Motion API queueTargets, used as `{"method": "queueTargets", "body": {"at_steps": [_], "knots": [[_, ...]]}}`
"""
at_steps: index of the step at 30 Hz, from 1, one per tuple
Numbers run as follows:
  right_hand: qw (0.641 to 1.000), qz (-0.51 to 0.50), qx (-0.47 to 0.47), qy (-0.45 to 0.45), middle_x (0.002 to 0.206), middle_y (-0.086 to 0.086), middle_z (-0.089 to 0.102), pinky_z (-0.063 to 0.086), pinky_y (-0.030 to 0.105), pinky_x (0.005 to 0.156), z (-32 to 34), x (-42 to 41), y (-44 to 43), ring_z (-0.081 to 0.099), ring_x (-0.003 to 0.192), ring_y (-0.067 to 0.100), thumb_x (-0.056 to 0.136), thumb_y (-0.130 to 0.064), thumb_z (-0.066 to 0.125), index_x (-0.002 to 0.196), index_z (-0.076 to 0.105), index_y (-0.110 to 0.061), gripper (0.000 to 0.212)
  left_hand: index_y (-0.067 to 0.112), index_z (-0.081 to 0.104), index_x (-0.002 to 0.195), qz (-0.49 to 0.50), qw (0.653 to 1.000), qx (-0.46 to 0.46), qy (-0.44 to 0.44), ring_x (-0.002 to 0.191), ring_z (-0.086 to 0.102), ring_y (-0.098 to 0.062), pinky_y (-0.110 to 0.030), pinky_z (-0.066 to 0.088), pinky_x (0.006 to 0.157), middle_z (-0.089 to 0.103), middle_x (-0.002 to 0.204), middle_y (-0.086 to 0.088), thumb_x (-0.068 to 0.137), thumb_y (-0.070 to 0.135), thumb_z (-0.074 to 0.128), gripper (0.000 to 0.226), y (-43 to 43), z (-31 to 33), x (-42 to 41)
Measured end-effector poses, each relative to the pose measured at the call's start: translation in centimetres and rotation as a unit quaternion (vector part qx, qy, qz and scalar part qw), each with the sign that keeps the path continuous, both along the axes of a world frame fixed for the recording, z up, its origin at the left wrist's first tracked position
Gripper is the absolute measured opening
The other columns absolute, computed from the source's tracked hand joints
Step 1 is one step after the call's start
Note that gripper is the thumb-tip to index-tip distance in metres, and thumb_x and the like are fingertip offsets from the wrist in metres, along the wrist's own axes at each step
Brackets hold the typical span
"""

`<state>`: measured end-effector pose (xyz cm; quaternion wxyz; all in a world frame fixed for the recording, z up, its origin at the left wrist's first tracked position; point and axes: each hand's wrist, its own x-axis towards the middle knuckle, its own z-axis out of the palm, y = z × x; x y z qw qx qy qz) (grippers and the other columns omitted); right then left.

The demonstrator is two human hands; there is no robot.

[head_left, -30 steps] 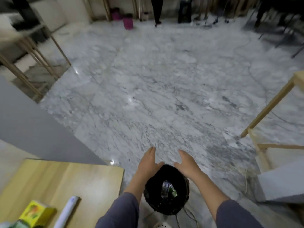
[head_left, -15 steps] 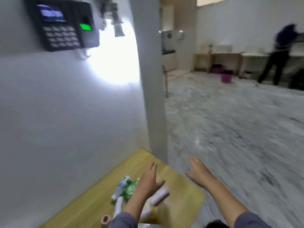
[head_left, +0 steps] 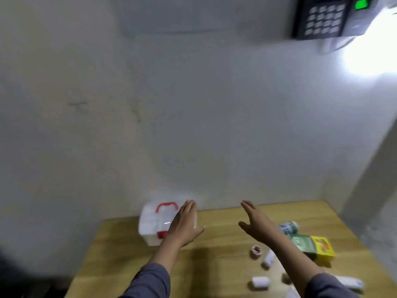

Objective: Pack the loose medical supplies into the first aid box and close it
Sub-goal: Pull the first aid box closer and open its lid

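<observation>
A white first aid box [head_left: 153,223] with a red handle and red latch sits shut on the wooden table [head_left: 217,252], against the wall. My left hand [head_left: 184,224] hovers open over the box's right side. My right hand [head_left: 256,224] is open and empty above the table's middle. To its right lie loose supplies: a white bottle [head_left: 289,227], a green packet [head_left: 303,243], a yellow carton [head_left: 323,249], a pink tape roll [head_left: 256,251], a white bandage roll [head_left: 268,259], another roll [head_left: 260,283] and a white tube [head_left: 348,282].
A grey wall rises right behind the table. A black keypad device [head_left: 326,16] with a green light hangs at the upper right beside a bright glare. A grey pillar [head_left: 369,190] borders the table's right side.
The view has swung left from the marble floor and a black bin to the table and wall. Both hands stayed open and now reach over the table, the left above the box.
</observation>
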<state>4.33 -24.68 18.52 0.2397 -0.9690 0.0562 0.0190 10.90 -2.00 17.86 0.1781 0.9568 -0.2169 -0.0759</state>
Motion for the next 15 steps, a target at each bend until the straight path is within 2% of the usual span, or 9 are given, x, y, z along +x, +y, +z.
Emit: {"method": "queueTargets", "body": {"at_steps": [5,8,13,15], "knots": [[0.994,0.111,0.007,-0.012,0.158,0.004,0.011,0.012,0.028,0.117,-1.4,4.2,8.7,0.008,0.146,0.017,0.091,-0.026,0.054,0.147,0.014,-0.01,0.071,0.008,0.005,0.159,0.085,0.996,0.004,0.03,0.158,-0.002,-0.018,-0.026,0.0,0.123,-0.001,0.17,-0.006,0.092,0.042,0.064,0.096,9.1,-1.5,0.2],[0.984,0.174,0.005,-0.04,0.159,0.003,0.006,0.008,0.026,0.117,-3.0,5.9,12.7,0.003,0.147,0.016,0.091,-0.027,0.054,0.148,0.009,-0.01,0.074,0.008,0.003,0.16,0.119,0.992,0.012,0.051,0.158,-0.002,-0.019,-0.029,0.004,0.126,-0.004,0.17,-0.004,0.091,0.042,0.066,0.099,13.2,-3.2,0.2],[0.954,0.259,-0.107,-0.102,0.159,0.003,-0.002,-0.007,0.026,0.114,-7.6,8.5,15.9,-0.001,0.147,0.018,0.089,-0.042,0.051,0.148,0.001,-0.012,0.083,0.011,0.002,0.16,0.142,0.989,-0.022,0.045,0.157,-0.006,-0.017,-0.032,0.007,0.127,-0.007,0.17,-0.002,0.087,0.039,0.073,0.106,16.3,-7.0,1.0],[0.938,0.275,-0.165,-0.13,0.158,0.004,0.001,-0.008,0.03,0.117,-9.4,9.5,15.8,0.003,0.147,0.019,0.084,-0.048,0.055,0.147,0.003,-0.012,0.09,0.014,0.001,0.16,0.148,0.987,-0.055,0.032,0.157,-0.006,-0.016,-0.032,0.008,0.127,-0.007,0.17,0.0,0.082,0.037,0.078,0.112,16.4,-8.6,1.9]]}}
